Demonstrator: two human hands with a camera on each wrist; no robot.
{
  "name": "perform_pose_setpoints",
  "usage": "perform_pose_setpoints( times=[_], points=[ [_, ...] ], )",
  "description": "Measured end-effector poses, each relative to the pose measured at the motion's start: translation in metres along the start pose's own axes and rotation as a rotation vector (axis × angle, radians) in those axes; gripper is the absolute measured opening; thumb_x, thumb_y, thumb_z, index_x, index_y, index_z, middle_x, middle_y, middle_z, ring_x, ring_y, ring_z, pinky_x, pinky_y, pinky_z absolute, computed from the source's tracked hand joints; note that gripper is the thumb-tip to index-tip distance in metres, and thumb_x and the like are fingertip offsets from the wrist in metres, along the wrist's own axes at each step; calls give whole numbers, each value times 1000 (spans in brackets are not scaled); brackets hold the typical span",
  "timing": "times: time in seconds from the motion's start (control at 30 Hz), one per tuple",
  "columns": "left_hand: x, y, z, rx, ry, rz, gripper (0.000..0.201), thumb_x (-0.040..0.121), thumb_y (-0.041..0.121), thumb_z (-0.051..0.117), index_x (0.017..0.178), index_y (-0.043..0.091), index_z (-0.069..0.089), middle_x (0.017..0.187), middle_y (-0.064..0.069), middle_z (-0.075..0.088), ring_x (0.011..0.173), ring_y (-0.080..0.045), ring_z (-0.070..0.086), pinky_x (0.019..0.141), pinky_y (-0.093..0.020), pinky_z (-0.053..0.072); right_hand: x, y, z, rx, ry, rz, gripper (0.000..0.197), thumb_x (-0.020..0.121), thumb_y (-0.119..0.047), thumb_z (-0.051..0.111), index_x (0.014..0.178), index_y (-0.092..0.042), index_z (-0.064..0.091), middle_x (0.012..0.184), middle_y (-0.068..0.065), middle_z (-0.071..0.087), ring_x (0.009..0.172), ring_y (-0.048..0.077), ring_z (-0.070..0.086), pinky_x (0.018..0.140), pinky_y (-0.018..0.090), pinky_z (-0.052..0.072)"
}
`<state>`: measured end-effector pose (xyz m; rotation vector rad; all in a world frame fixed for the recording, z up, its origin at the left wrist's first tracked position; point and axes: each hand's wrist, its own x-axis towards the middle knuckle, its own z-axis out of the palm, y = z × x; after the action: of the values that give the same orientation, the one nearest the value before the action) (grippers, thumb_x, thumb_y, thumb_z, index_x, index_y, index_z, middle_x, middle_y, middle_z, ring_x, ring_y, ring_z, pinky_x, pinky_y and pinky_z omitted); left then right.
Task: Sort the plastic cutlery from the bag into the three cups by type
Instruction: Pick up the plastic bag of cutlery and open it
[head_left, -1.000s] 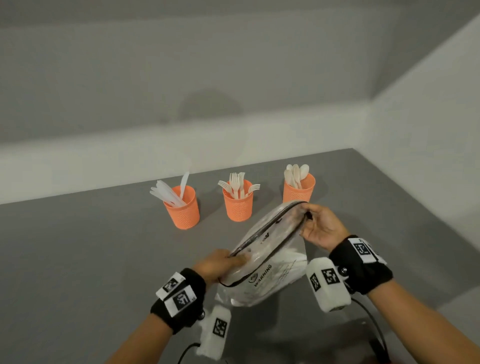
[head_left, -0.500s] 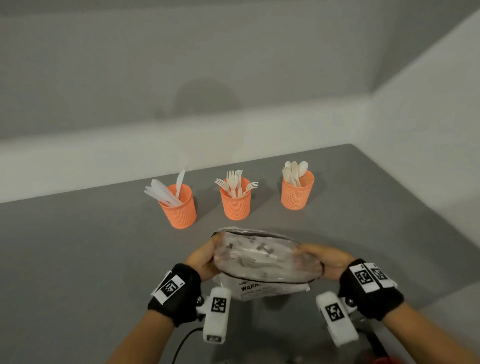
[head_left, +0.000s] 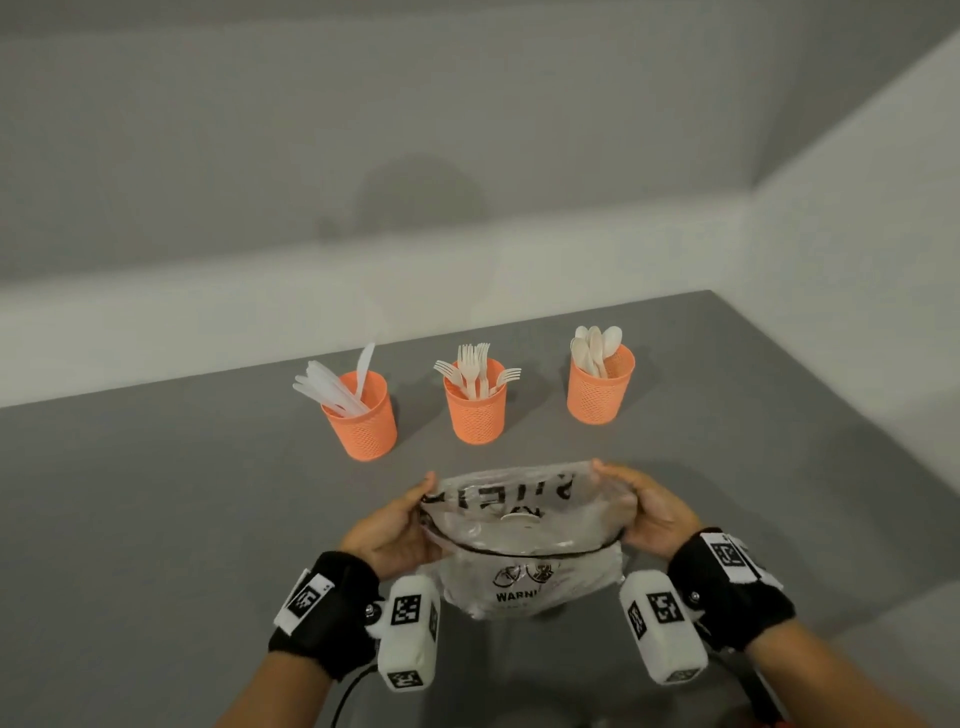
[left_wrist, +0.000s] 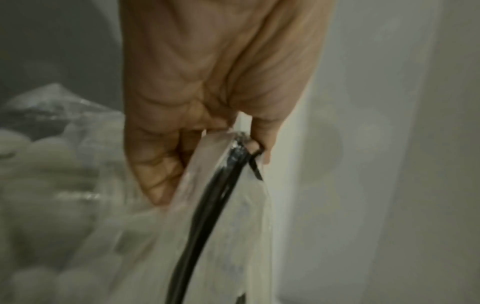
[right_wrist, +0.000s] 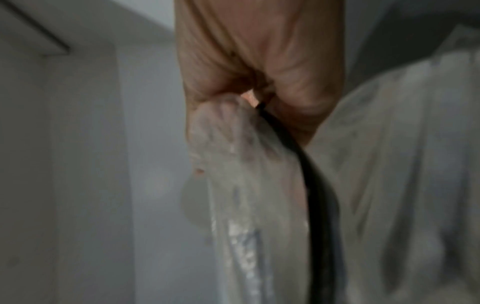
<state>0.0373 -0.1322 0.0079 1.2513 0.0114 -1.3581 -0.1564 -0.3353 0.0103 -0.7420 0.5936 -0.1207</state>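
Observation:
A clear plastic bag with black print and a black seam hangs between my two hands above the near part of the grey table. My left hand pinches its left end. My right hand grips its right end. Pale cutlery shows blurred through the plastic in the left wrist view. Behind the bag stand three orange mesh cups: the left cup holds white knives, the middle cup holds forks, the right cup holds spoons.
The grey table ends at a pale wall behind the cups and another wall on the right. A black cable trails from my left wrist band at the near edge.
The bag has swung from a tilted, diagonal hold to level between both hands. My right hand dropped from near the spoon cup, and both hands drew closer to me.

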Motion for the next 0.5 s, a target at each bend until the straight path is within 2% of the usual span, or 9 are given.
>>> perform_pose_setpoints(
  times=[0.03,0.13,0.2,0.27,0.33,0.4,0.43,0.47,0.5],
  points=[
    [1,0,0,-68,14,15,46,88,42,48,107,2,62,97,-15,72,85,-24,70,74,-34,58,-2,2,-6,-120,2,27,83,24,-30,96,99,-4,70,90,12,71,78,23,68,74,33,56],
    [7,-3,7,-257,63,41,48,95,38,40,92,-3,63,74,-16,73,64,-22,72,53,-30,58,-10,9,-12,-501,-8,130,100,32,-42,94,116,1,60,98,9,68,81,17,66,73,26,54],
    [11,-6,14,-308,101,39,50,95,38,41,83,-4,63,66,-17,71,55,-24,70,44,-31,56,-13,15,-8,-684,-72,197,76,50,-40,89,110,-2,62,91,2,71,78,11,66,69,19,53],
    [13,-7,18,-350,107,13,48,93,41,44,86,-4,60,66,-20,69,55,-27,69,44,-37,56,-14,19,-7,-753,-72,225,39,64,-35,82,85,-8,64,67,-6,67,62,3,63,60,14,49],
    [11,-4,21,-265,100,-5,44,94,39,44,85,-1,59,61,-19,68,51,-25,68,44,-34,56,-12,19,-12,-689,-35,238,26,66,-34,77,64,-11,65,49,-7,56,50,2,57,55,15,46],
    [0,0,24,-50,73,49,46,97,36,40,71,3,60,49,-8,62,38,-14,58,43,-22,53,-9,16,-17,-464,30,207,32,48,-39,89,59,-14,71,47,-7,55,42,4,50,50,19,41],
    [-3,2,24,136,77,107,43,95,40,42,72,9,60,55,-2,62,41,-9,55,54,-22,56,-8,14,-19,-303,80,141,40,34,-37,94,59,-14,73,49,-6,59,41,6,51,48,20,42],
    [-5,4,23,371,69,167,38,88,51,49,83,16,59,69,3,62,53,-7,55,69,-27,57,-7,10,-19,-142,100,58,42,27,-31,95,58,-14,72,52,-4,63,42,8,56,47,19,46],
    [-9,6,23,609,61,231,40,77,59,57,94,22,55,84,6,62,68,-8,56,74,-29,53,-4,8,-18,-17,114,-15,36,30,-26,93,57,-14,72,54,-1,66,45,11,61,47,19,50]
  ],
)
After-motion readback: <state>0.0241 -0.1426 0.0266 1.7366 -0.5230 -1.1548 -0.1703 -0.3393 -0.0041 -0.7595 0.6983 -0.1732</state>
